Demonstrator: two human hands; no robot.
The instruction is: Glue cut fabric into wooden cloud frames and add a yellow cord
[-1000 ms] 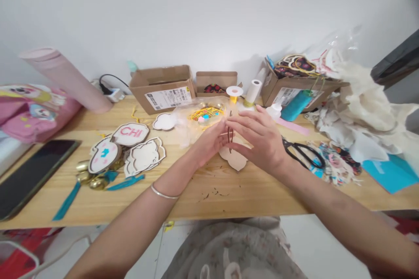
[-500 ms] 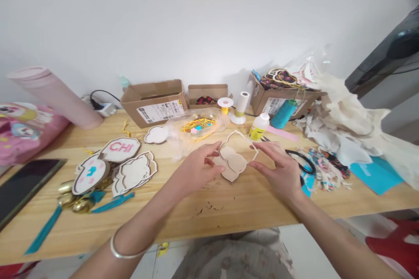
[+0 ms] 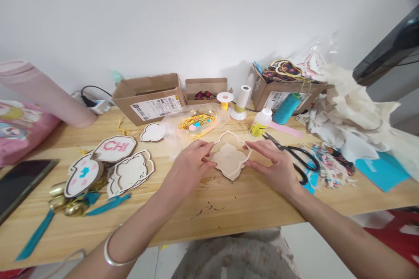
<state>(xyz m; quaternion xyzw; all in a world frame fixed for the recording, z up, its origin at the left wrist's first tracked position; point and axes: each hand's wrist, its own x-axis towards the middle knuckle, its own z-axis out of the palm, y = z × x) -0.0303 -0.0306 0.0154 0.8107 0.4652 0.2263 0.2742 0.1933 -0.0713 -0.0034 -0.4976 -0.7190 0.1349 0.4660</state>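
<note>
Above the middle of the table, a thin flower-shaped wooden frame with four petals is held at its sides. My left hand pinches its left edge between thumb and fingers. At the right edge, my right hand grips it the same way. A smaller pale wooden flower piece shows within the outline; whether it touches the frame I cannot tell. Black-handled scissors lie just beyond my right hand, partly hidden by it. A glue bottle with a yellow label stands behind the frame.
Left are decorated wooden shapes, brass bells, teal tassels and a phone. Cardboard boxes, thread spools and a plastic bag of yellow cords line the back. Crumpled fabric and scraps lie right.
The smaller wooden flower piece now appears turned and more centred within the frame's outline. Both hands stay at the frame's sides. More of the scissors shows, and the view has shifted slightly.
</note>
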